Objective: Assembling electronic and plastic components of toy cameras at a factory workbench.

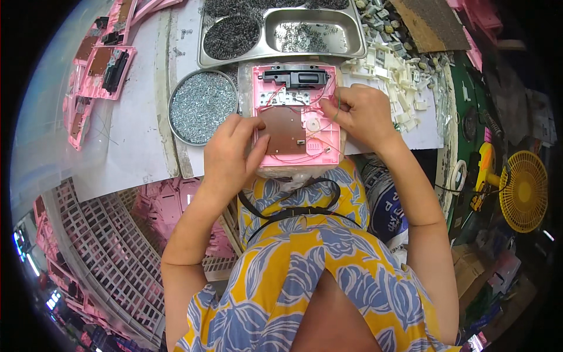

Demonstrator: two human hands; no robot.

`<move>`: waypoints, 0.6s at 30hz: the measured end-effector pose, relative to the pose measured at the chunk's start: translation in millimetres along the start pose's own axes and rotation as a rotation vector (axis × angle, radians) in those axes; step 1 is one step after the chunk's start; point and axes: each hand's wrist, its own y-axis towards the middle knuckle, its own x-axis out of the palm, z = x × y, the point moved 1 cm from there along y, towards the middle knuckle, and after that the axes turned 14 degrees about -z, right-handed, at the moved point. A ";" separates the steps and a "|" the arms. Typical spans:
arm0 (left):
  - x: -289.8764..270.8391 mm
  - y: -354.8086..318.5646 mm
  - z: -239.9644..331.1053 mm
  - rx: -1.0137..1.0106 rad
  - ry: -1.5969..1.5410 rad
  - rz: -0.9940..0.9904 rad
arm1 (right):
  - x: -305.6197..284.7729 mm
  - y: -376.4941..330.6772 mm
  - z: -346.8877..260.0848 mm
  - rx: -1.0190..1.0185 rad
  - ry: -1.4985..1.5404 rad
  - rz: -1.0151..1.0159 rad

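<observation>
Here's the pink rectangular plastic casing (332,138), near centre: left hand (230,145), thumb and forefinger apart, on its flat brown board (285,130); right hand (366,114), fingers bunched narrow at the right edge, hold unclear.

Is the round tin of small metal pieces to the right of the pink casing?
No, the round tin sits to the left of the pink casing.

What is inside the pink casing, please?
A brown board, a black part, a silver plate and a white disc lie in the pink casing; the board hides anything beneath.
</observation>
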 end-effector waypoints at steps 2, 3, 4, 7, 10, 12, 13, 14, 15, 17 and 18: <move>-0.4 2.0 2.3 0.002 0.035 -0.003 | -8.5 4.5 3.4 0.017 -0.015 -0.118; -2.1 1.6 6.9 0.005 0.050 -0.010 | -15.8 3.6 2.5 0.031 -0.021 -0.177; -2.7 1.0 14.4 0.062 0.056 -0.017 | -22.7 1.1 1.4 0.010 0.034 -0.191; 4.4 4.1 38.6 0.186 0.059 -0.059 | -14.9 -17.5 9.3 0.119 0.570 -0.137; 22.6 15.7 52.2 0.216 0.037 -0.128 | -24.2 -47.9 -10.8 0.149 0.529 -0.101; 28.8 20.9 54.6 0.208 0.085 -0.105 | -27.4 -61.4 -24.1 -0.005 0.409 -0.039; 30.8 23.4 55.4 0.210 0.108 -0.095 | -26.2 -63.6 -28.8 -0.122 0.295 -0.031; 29.6 26.1 57.2 0.207 0.114 -0.103 | -22.7 -63.5 -30.7 -0.183 0.230 -0.021; 30.4 27.3 56.8 0.212 0.101 -0.114 | -20.2 -62.0 -31.7 -0.246 0.165 -0.009; 29.4 27.2 54.0 0.218 0.077 -0.132 | -17.1 -56.8 -31.6 -0.282 0.087 -0.054; 28.5 25.7 51.7 0.226 0.065 -0.109 | -15.5 -54.8 -31.5 -0.301 0.048 -0.078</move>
